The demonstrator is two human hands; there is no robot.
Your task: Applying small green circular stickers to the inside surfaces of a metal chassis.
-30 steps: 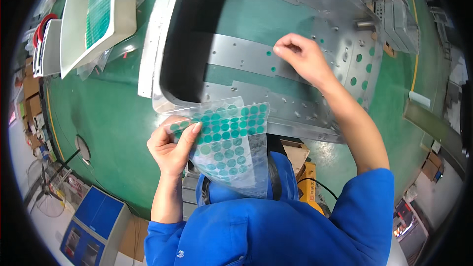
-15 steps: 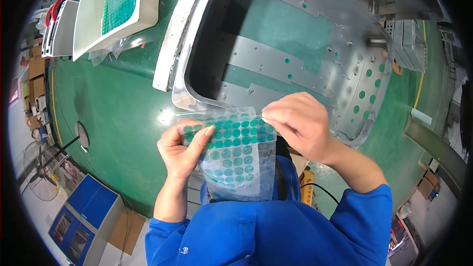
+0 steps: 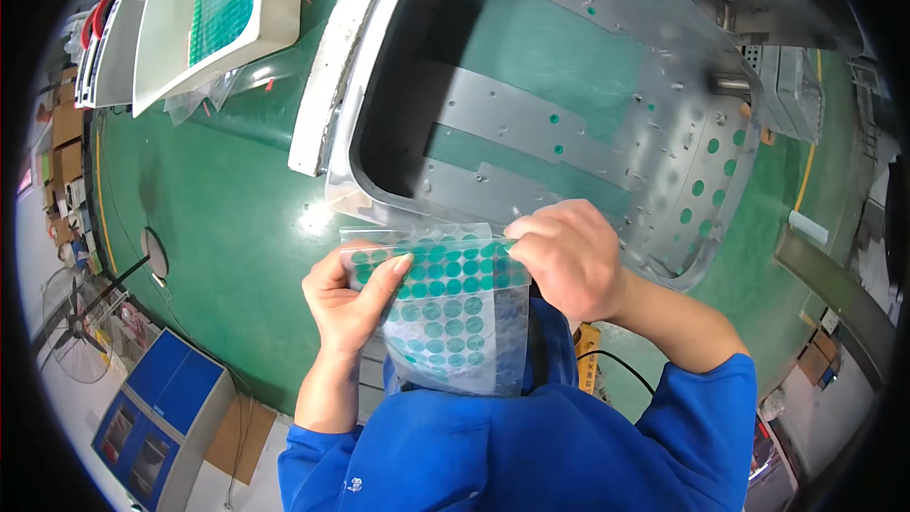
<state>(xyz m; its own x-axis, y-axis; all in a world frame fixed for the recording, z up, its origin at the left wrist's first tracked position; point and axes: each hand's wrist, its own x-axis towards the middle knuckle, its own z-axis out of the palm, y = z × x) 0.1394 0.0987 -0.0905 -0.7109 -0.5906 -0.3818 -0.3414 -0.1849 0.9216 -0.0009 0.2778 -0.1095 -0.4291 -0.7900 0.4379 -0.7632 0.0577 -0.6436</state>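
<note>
Your left hand (image 3: 343,300) is pinching the sticker sheet (image 3: 455,286); your curled right hand (image 3: 574,262) is pinching its far right corner.

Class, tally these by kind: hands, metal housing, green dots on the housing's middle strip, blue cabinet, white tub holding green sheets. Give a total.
Hands: 2 (left hand, right hand)
Metal housing: 1
Green dots on its middle strip: 2
Blue cabinet: 1
White tub: 1
Total: 7
</note>
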